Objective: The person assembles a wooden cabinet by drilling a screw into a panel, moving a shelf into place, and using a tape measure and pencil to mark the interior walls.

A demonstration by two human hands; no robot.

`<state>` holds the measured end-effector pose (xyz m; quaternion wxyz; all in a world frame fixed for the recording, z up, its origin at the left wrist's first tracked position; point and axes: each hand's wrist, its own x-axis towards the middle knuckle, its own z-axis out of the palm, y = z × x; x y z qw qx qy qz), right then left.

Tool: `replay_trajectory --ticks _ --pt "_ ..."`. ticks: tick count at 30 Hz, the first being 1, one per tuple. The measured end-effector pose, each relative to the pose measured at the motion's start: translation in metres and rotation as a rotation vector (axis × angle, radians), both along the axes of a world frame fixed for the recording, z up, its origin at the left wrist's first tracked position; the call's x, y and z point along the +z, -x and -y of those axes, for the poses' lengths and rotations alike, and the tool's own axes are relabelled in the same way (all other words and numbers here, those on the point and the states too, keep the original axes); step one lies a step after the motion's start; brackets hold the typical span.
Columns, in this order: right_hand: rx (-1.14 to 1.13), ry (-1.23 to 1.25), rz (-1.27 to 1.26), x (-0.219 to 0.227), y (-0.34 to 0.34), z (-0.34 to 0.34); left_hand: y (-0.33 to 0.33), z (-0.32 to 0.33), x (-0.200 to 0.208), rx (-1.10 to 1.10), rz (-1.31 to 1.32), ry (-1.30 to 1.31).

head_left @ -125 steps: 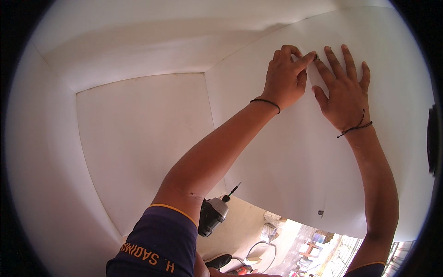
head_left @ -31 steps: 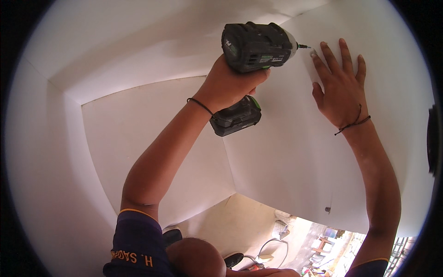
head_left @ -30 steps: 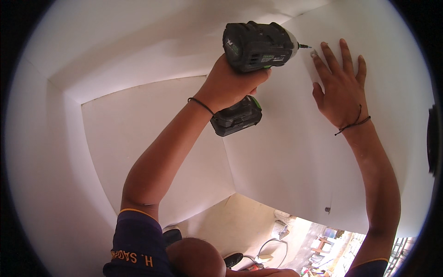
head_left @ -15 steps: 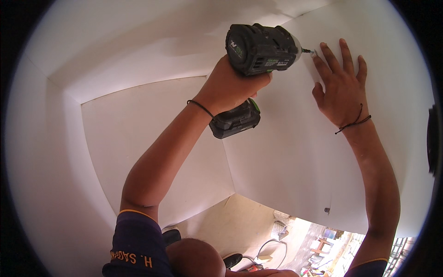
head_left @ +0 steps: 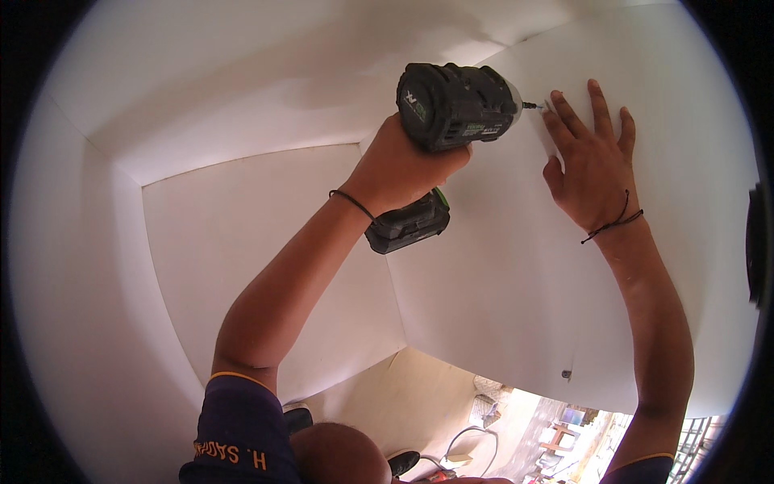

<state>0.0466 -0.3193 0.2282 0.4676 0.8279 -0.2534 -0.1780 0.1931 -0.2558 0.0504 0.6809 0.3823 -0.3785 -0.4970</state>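
My left hand [head_left: 407, 171] is wrapped round the grip of a black cordless drill driver [head_left: 455, 106] with green accents. Its battery base [head_left: 409, 222] hangs below my wrist. The slim bit [head_left: 530, 105] points right and reaches a white panel [head_left: 500, 266], with its tip close to my right index finger. A small shiny piece, perhaps a screw, shows at that tip but is too small to make out. My right hand [head_left: 595, 165] lies against the panel, fingers spread and thumb apart, holding nothing.
White panels meet in corners around me, with a back panel [head_left: 266, 242] at the left. Low on the right panel sits a small metal fitting [head_left: 567, 374]. Below lie a floor [head_left: 363, 391], a hose or cable [head_left: 476, 431] and a dark shoe [head_left: 403, 462]. A dark object [head_left: 756, 246] stands at the right edge.
The whole view has shifted slightly, so the drill and both hands appear a little lower. My left grip and the right hand's spread against the panel look the same.
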Motion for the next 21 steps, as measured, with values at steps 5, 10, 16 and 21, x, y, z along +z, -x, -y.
replay_trajectory --ticks 5,10,16,21 --pt "0.1 0.005 0.029 -0.001 0.0046 0.005 0.0013 0.0003 0.0016 0.015 -0.017 0.033" --pt "0.07 0.013 0.039 -0.0005 0.0002 0.0016 0.0019 0.0007 0.0001 0.005 -0.046 0.036" --pt "0.077 0.007 0.043 -0.0013 0.0018 0.0029 0.0023 0.0016 -0.0013 0.009 -0.022 0.025" --pt "0.064 0.007 0.038 -0.0011 0.0027 0.0024 0.0035 0.0035 -0.0016 0.023 -0.038 0.01"
